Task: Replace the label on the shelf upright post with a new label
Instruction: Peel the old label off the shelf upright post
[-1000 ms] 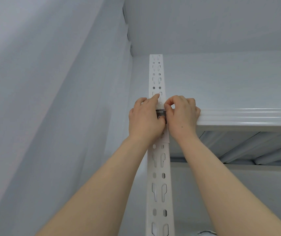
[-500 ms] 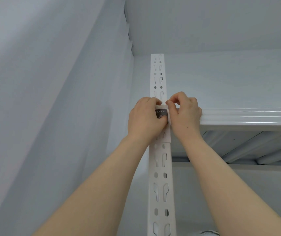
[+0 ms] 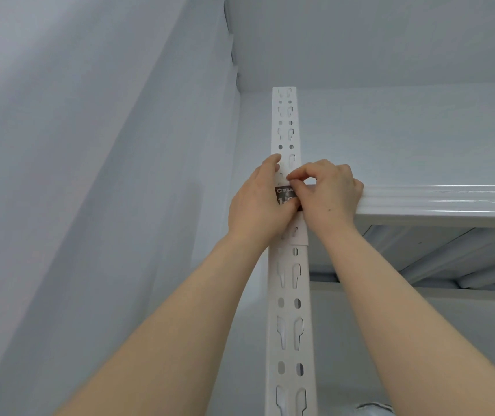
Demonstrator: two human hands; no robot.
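A white slotted upright post (image 3: 288,295) rises through the middle of the head view. A dark label (image 3: 284,196) with white print sits on the post at the level of the shelf edge, mostly covered by my hands. My left hand (image 3: 258,205) lies against the post's left side, its fingers straight up along the post and its thumb on the label. My right hand (image 3: 327,193) is curled, its thumb and forefinger pinching at the label's upper right corner. A pale sleeve or holder (image 3: 297,232) shows on the post just below the label.
A white shelf beam (image 3: 438,202) runs right from the post, with ribbed supports (image 3: 465,259) underneath. A grey wall (image 3: 90,175) stands close on the left, and the ceiling is just above. Something pale shows at the bottom edge (image 3: 372,409).
My left fingers have straightened upward along the post, uncovering more of the dark label. My right thumb and forefinger have closed at the label's top right corner. The view shifted slightly.
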